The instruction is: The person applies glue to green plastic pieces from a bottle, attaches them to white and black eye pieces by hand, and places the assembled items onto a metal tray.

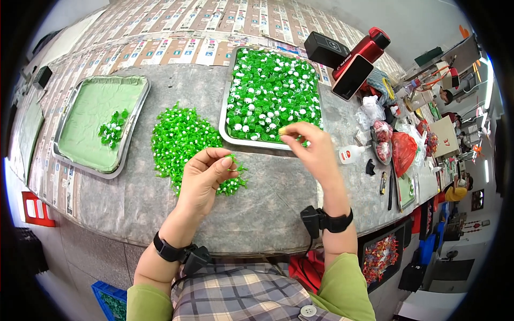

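Observation:
My left hand (202,177) is raised in front of a heap of small green-and-white plastic pieces (179,140), its thumb and forefinger pinched on a small green plastic piece (233,157). Over the near right corner of a metal tray (257,143), my right hand (315,148) has its fingers bent and closed together. Something yellowish shows at its fingertips, and whatever they hold is too small to make out. Filling that tray are many round green-and-white pieces (273,91). A black band with a small box is strapped round each wrist.
At the left lies a second metal tray (80,128) with a green lining and a small cluster of green-and-white pieces (112,129). Far right stand a red flask (364,51), a phone (352,77) and a black box (326,49). A white glue bottle (350,154) and a red bag (404,152) lie nearer.

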### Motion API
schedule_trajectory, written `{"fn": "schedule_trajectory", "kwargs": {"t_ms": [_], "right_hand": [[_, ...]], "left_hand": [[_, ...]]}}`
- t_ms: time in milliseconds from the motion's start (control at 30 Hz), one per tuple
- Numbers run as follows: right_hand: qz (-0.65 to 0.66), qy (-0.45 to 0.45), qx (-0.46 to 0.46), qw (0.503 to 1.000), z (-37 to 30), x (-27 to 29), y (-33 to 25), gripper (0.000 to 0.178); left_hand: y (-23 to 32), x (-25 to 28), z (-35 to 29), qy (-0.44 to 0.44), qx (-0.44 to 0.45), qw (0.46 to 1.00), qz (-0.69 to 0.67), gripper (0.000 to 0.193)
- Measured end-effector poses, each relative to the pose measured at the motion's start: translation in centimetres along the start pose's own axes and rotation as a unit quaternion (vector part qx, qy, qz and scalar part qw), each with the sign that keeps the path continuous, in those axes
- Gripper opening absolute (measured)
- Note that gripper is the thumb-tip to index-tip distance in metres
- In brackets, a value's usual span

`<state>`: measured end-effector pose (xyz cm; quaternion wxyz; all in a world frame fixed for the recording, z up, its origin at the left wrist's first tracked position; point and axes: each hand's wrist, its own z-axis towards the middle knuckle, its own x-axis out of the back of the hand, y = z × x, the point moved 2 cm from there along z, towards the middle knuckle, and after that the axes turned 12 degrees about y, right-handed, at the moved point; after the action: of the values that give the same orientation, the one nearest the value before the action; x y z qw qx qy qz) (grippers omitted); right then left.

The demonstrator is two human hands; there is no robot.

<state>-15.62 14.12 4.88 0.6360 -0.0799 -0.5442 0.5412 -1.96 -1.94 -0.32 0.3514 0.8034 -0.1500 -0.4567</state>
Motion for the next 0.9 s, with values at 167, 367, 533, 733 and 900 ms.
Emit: {"fn": "schedule_trajectory", "kwargs": {"t_ms": [167,367,533,733,900], "right_hand": [[-0.138,-0.102,0.044,0.984,0.8,-5.1,1.1,0.018],[-0.144,-0.097,0.061,0.983,1.1,-5.3,0.9,0.016],[0.148,-0.084,-0.110,0.979,-1.1,-3.0,-1.7,0.016],[0.387,-0.141,-0.244,0.878,-4.3,-3.7,-1.6,0.019],[0.469,-0.135,-0.272,0.829,-4.7,-3.9,-1.8,0.019]], "left_hand": [[0.0,-0.4,0.1,0.000,0.000,1.000,-0.005,0.013],[0.1,-0.3,0.0,-0.006,-0.001,1.000,-0.002,0.013],[-0.1,0.0,0.1,-0.014,0.010,1.000,0.020,0.013],[-0.2,-0.8,-0.4,-0.067,0.010,0.997,0.046,0.014],[-0.7,-0.8,-0.4,-0.083,0.017,0.994,0.063,0.013]]}}
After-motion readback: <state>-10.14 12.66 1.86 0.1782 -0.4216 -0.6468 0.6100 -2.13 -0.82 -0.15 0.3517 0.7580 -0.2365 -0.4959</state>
